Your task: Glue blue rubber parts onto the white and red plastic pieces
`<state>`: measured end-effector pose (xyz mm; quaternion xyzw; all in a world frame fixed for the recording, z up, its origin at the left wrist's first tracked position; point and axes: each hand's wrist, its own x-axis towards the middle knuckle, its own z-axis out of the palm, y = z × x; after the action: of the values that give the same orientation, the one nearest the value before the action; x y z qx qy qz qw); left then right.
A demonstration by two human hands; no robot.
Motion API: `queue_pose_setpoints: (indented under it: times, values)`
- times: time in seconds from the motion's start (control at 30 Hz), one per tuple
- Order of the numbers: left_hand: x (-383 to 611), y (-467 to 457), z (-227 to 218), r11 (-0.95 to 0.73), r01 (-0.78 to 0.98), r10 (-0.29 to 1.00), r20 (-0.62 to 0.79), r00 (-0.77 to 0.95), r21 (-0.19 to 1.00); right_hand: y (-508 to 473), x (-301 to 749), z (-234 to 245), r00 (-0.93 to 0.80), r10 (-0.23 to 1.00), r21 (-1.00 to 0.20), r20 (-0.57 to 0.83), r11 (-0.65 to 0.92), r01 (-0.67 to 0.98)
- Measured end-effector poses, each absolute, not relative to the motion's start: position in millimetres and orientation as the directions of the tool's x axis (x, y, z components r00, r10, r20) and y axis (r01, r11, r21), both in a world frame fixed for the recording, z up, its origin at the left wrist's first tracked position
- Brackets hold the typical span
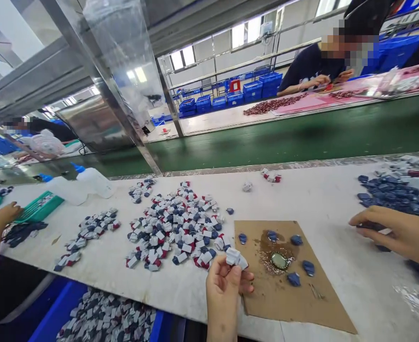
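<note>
Near the lower middle, my left hand is closed, pinching a small white plastic piece between thumb and fingers. My right hand is low over the table at the right, fingers apart and partly curled, beside a pile of dark blue pieces; some pieces show under the fingers. Between the hands lies a brown cardboard sheet. On it are several loose dark blue pieces, a round cap in a wet brown patch, and small thin bits.
A large heap of white, red and blue pieces covers the table's middle. White bottles with blue tips and a green basket are left, near another person's hand. A blue bin holds more pieces below. A co-worker sits opposite.
</note>
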<state>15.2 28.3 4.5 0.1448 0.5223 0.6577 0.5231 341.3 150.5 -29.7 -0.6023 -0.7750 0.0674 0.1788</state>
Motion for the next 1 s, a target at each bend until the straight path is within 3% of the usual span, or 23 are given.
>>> queue_pose_setpoints:
  times: [0.1,0.17,0.23,0.33,0.47,0.53,0.67,0.87,1.0]
  values:
    - [12,25,4,0.1,-0.537,0.834,-0.365,-0.415,0.838,143,318,-14,-0.337,0.937,-0.549,0.096,0.332,0.767]
    - [10,22,2,0.116,-0.55,0.838,-0.379,-0.393,0.827,139,299,0,-0.415,0.91,-0.624,-0.001,0.324,0.711]
    - [9,19,1,0.115,-0.569,0.851,-0.376,-0.367,0.815,134,279,10,-0.496,0.864,-0.653,-0.083,0.329,0.682]
    - [4,16,0,0.101,-0.632,0.884,-0.361,-0.297,0.768,126,253,15,-0.589,0.806,-0.677,-0.053,0.405,0.615]
    - [-4,12,0,0.188,-0.777,0.911,-0.403,-0.091,0.601,118,232,14,-0.655,0.753,-0.67,-0.057,0.458,0.585]
    - [-5,11,0,0.189,-0.794,0.899,-0.427,-0.096,0.577,115,227,15,-0.662,0.745,-0.668,-0.082,0.452,0.591]
    - [-2,9,0,0.148,-0.754,0.84,-0.483,-0.246,0.64,107,218,15,-0.572,0.814,-0.709,-0.1,0.345,0.615]
    - [1,9,-1,0.17,-0.771,0.849,-0.489,-0.201,0.613,100,213,14,-0.505,0.862,-0.756,-0.05,0.297,0.583]
    - [6,3,-5,-0.009,-0.573,0.84,-0.305,-0.449,0.82,103,217,13,-0.566,0.822,-0.72,-0.057,0.36,0.594]
